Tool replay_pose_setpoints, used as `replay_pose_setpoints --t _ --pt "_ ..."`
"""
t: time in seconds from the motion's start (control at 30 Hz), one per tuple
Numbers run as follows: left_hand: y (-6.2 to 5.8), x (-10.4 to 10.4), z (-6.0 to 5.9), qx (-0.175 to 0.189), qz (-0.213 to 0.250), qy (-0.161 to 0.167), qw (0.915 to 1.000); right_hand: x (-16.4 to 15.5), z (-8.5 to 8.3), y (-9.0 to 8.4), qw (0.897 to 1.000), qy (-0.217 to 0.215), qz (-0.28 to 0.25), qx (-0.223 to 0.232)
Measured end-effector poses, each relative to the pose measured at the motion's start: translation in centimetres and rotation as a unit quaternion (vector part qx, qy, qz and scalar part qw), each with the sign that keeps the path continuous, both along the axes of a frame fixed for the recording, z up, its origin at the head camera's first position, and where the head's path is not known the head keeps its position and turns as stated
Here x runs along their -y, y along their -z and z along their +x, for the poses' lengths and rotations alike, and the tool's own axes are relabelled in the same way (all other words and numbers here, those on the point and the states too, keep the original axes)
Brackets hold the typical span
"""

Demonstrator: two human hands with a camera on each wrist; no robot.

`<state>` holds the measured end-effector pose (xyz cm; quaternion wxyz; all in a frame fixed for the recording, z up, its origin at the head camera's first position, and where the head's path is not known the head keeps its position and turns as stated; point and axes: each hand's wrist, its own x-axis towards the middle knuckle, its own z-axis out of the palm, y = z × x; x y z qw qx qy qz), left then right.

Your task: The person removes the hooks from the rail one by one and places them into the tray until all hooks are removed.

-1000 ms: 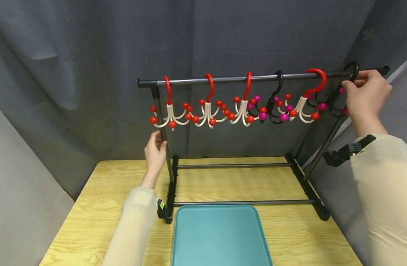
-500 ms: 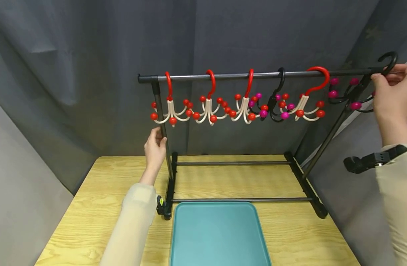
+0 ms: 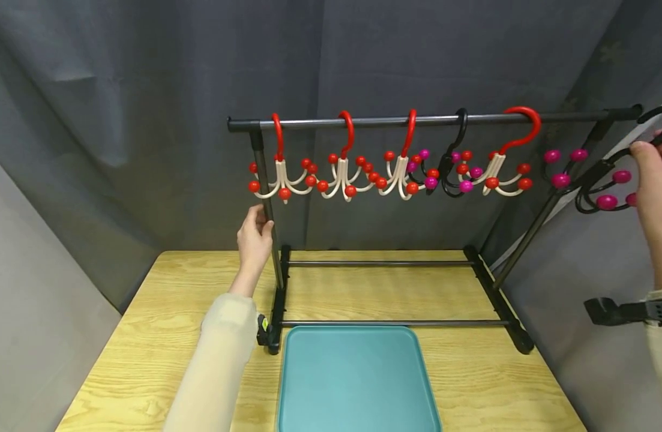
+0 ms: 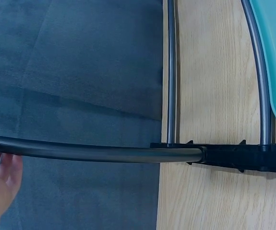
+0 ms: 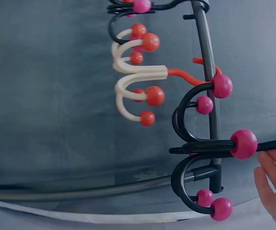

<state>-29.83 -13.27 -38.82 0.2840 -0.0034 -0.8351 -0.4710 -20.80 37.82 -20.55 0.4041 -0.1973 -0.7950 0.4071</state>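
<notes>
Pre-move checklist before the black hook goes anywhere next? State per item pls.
1. Black multi-prong hook clear of the top rail: ok, it sits past the rail's right end.
2. Right hand has a grip on that hook: ok, fingers pinch it near its curved top.
3. Left hand steadies the rack's left post: ok, fingers wrap it.
4. Other five hooks seated on the rail: ok, four red-and-cream, one black.
5. Teal tray free of items: ok, as far as it shows.
6. Prongs untangled from the rack's slanted right post: cannot tell, they overlap in both views.
</notes>
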Motion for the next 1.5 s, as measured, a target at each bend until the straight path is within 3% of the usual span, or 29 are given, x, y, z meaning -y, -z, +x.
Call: replay_pose_setpoints --t 0.13,0.37,0.53,0.73,0.93,1.07,1.33,1.5 --pt "0.1 0.2 0.0 0.001 -0.002 -0.002 1.0000 0.6 1.0 1.3 0.999 -0.007 0.042 -0.016" --pt "0.0 0.2 -0.2 0.006 -0.006 0.003 1.0000 1.5 3.0 3.4 0.996 -0.047 0.054 -0.061" --pt "0.1 0.2 -0.2 0.011 -0.002 0.003 0.9999 2.4 4.2 4.5 0.996 -0.058 0.054 -0.047" --pt "0.2 0.0 -0.3 0.020 0.009 0.005 0.9997 3.3 5.5 6.5 0.993 -0.104 0.040 -0.029" --pt "0.2 -0.2 -0.4 0.015 0.010 0.007 0.9998 4.9 6.1 9.4 0.986 -0.110 0.125 -0.022" --pt "0.2 0.0 -0.3 0.016 0.015 -0.005 0.9997 6.6 6.2 11.3 0.978 -0.144 0.148 -0.040" --pt "0.3 0.0 -0.2 0.025 0.008 0.005 0.9996 9.2 6.8 16.0 0.970 -0.183 0.158 -0.013" --pt "0.3 0.2 -0.3 0.024 0.003 0.004 0.9997 10.7 6.9 19.1 0.973 -0.197 0.118 0.025"
